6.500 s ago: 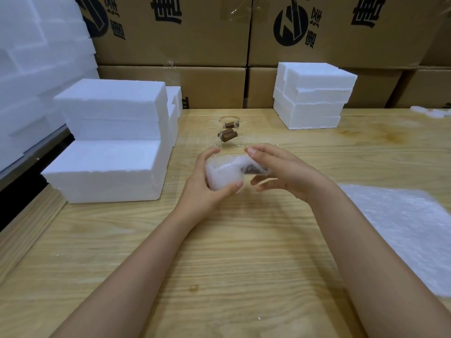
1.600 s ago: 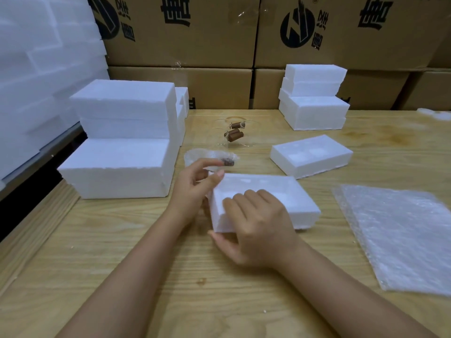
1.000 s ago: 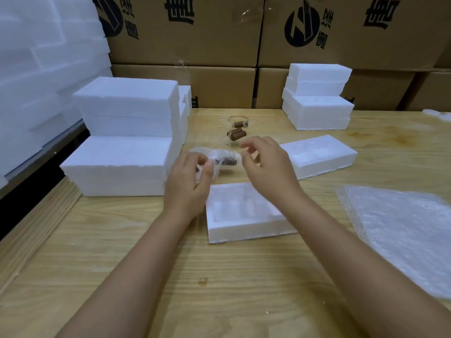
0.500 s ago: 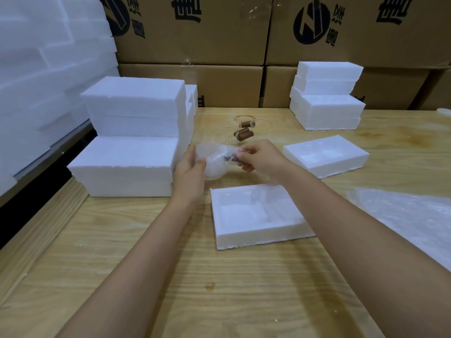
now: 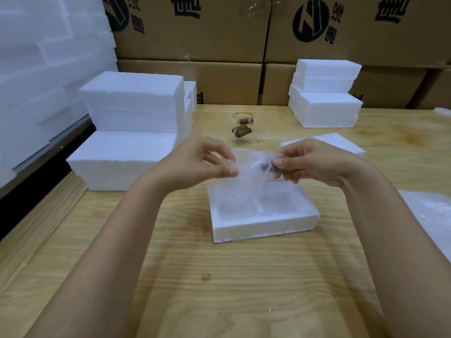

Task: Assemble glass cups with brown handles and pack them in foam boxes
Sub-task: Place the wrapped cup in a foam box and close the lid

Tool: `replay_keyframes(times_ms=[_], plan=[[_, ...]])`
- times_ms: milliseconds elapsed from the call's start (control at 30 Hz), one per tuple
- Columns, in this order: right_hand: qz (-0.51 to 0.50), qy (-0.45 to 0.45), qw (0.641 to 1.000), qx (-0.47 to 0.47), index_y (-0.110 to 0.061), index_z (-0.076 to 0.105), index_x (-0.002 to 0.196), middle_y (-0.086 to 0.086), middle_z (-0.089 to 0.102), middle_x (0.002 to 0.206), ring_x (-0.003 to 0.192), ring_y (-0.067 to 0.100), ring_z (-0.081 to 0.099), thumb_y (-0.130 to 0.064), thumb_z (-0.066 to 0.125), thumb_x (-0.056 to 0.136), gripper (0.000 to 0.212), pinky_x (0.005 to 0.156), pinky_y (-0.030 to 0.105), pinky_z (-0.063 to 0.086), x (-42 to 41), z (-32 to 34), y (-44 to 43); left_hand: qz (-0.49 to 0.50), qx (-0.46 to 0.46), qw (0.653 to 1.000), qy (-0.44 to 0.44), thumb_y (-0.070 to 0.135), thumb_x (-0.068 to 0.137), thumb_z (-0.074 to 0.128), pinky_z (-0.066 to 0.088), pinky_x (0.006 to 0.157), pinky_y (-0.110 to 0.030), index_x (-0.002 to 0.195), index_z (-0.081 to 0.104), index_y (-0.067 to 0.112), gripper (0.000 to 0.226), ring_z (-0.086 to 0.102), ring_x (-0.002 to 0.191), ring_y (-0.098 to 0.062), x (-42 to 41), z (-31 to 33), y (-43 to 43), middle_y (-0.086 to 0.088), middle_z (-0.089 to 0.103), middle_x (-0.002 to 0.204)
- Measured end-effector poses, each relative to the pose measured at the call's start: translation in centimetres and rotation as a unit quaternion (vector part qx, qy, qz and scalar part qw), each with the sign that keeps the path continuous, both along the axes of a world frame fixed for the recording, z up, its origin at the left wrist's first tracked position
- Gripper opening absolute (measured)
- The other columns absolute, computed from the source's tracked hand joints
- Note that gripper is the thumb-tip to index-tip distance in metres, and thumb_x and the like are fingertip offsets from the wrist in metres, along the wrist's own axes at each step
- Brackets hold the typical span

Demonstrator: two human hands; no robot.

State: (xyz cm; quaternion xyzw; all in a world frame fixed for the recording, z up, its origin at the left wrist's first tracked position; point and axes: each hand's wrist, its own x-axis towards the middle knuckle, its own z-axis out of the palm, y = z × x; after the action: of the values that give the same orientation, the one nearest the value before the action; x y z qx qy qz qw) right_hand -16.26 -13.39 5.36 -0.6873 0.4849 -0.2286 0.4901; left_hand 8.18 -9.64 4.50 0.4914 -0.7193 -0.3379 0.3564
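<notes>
A glass cup with a brown handle, wrapped in bubble wrap [image 5: 251, 167], hangs between both hands above the open foam box [image 5: 263, 223]. My left hand [image 5: 195, 164] pinches the wrap's left edge between thumb and forefinger. My right hand [image 5: 310, 162] pinches the brown handle end through the wrap. The foam box lies on the wooden table with two shallow hollows facing up. Its foam lid [image 5: 341, 143] lies behind my right hand. Two more glass cups with brown handles [image 5: 241, 129] stand farther back on the table.
Stacks of white foam boxes [image 5: 131, 132] stand at the left, and another stack [image 5: 324, 101] at the back right. A bubble wrap sheet [image 5: 432, 215] lies at the right edge. Cardboard cartons [image 5: 244, 28] wall the back.
The wrapped cup came up off the table into both hands and now hangs lower and nearer, over the open foam box. My hands have spread apart, stretching the wrap.
</notes>
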Motion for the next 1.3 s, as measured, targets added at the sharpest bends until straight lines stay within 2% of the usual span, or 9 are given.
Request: replay_keyframes(times_ms=[67, 167, 333, 467, 667, 800, 1067, 1233, 1300], plan=[[0.007, 0.011, 1.0, 0.015, 0.005, 0.061, 0.099, 0.011, 0.063, 0.078, 0.06, 0.013, 0.051, -0.005, 0.055, 0.093, 0.013, 0.055, 0.019, 0.042, -0.1, -0.5, 0.4, -0.023, 0.022, 0.999, -0.013, 0.032, 0.063, 0.084, 0.048, 0.06, -0.01, 0.067, 0.07, 0.027, 0.015, 0.068, 0.074, -0.001, 0.0, 0.0, 0.1, 0.008, 0.072, 0.077], [0.025, 0.026, 0.999, 0.004, 0.003, 0.063, 0.094, 0.011, 0.063, 0.079, 0.062, 0.013, 0.05, -0.005, 0.058, 0.092, 0.01, 0.057, 0.021, 0.041, -0.1, -0.7, 0.7, -0.049, 0.025, 0.997, -0.046, 0.038, 0.052, 0.083, 0.054, 0.071, -0.019, 0.066, 0.071, 0.023, 0.024, 0.069, 0.075, -0.007, 0.2, 0.1, 0.1, 0.012, 0.069, 0.078], [0.052, 0.04, 0.998, 0.003, -0.006, 0.066, 0.088, 0.006, 0.065, 0.078, 0.065, 0.012, 0.053, -0.008, 0.06, 0.091, 0.007, 0.065, 0.023, 0.045, -0.3, -0.7, 0.8, -0.07, 0.043, 0.989, -0.124, 0.049, 0.048, 0.084, 0.054, 0.082, -0.039, 0.071, 0.071, 0.026, 0.035, 0.064, 0.082, -0.018, 0.2, 0.7, 0.6, -0.005, 0.064, 0.093], [0.055, 0.072, 0.996, -0.004, -0.004, 0.065, 0.096, 0.007, 0.069, 0.083, 0.073, 0.014, 0.056, -0.008, 0.064, 0.089, 0.009, 0.069, 0.022, 0.048, 0.2, -1.4, 0.6, -0.06, 0.053, 0.98, -0.182, 0.032, 0.06, 0.09, 0.053, 0.087, -0.044, 0.071, 0.071, 0.023, 0.024, 0.064, 0.087, -0.013, 0.3, 0.0, 0.1, 0.001, 0.061, 0.097], [0.04, 0.124, 0.991, -0.025, -0.013, 0.062, 0.087, 0.003, 0.07, 0.077, 0.069, 0.015, 0.052, -0.013, 0.068, 0.087, 0.006, 0.065, 0.022, 0.044, 1.0, -1.9, 0.5, -0.039, 0.026, 0.985, -0.164, 0.02, 0.063, 0.089, 0.053, 0.088, -0.038, 0.07, 0.07, 0.021, 0.02, 0.063, 0.084, -0.004, 0.7, -1.2, -0.7, 0.01, 0.059, 0.099], [-0.006, 0.136, 0.988, -0.07, -0.018, 0.06, 0.082, 0.002, 0.067, 0.074, 0.068, 0.016, 0.052, -0.016, 0.068, 0.087, 0.009, 0.069, 0.029, 0.041, 1.4, -2.7, 0.2, -0.014, -0.024, 0.991, -0.133, 0.016, 0.063, 0.089, 0.054, 0.087, -0.036, 0.069, 0.069, 0.024, 0.022, 0.063, 0.086, -0.011, 0.6, -2.5, -1.5, 0.011, 0.06, 0.096], [-0.059, 0.144, 0.977, -0.146, -0.02, 0.066, 0.094, -0.002, 0.061, 0.079, 0.071, 0.013, 0.051, -0.027, 0.07, 0.085, 0.012, 0.068, 0.028, 0.039, 1.5, -3.7, -0.1, 0.005, -0.068, 0.995, -0.077, 0.019, 0.066, 0.087, 0.05, 0.089, -0.024, 0.077, 0.067, 0.037, 0.029, 0.06, 0.094, 0.0, 1.0, -4.4, -2.6, 0.014, 0.061, 0.103], [-0.017, 0.16, 0.981, -0.111, -0.026, 0.064, 0.109, -0.004, 0.066, 0.099, 0.09, 0.01, 0.059, -0.033, 0.071, 0.084, 0.027, 0.084, 0.027, 0.045, 0.6, -2.8, -0.1, -0.026, -0.014, 0.994, -0.102, 0.065, 0.051, 0.077, 0.038, 0.09, -0.014, 0.114, 0.046, 0.057, 0.07, 0.045, 0.117, 0.01, 0.7, -4.4, -2.0, 0.03, 0.045, 0.13], [-0.039, 0.166, 0.976, -0.132, -0.032, 0.062, 0.11, -0.013, 0.063, 0.099, 0.093, 0.003, 0.058, -0.04, 0.07, 0.082, 0.03, 0.082, 0.023, 0.044, 0.3, -2.8, -0.3, -0.009, -0.02, 0.996, -0.086, 0.068, 0.055, 0.076, 0.032, 0.09, -0.011, 0.128, 0.036, 0.054, 0.084, 0.041, 0.123, 0.007, -0.2, -5.0, -2.0, 0.027, 0.04, 0.138]])
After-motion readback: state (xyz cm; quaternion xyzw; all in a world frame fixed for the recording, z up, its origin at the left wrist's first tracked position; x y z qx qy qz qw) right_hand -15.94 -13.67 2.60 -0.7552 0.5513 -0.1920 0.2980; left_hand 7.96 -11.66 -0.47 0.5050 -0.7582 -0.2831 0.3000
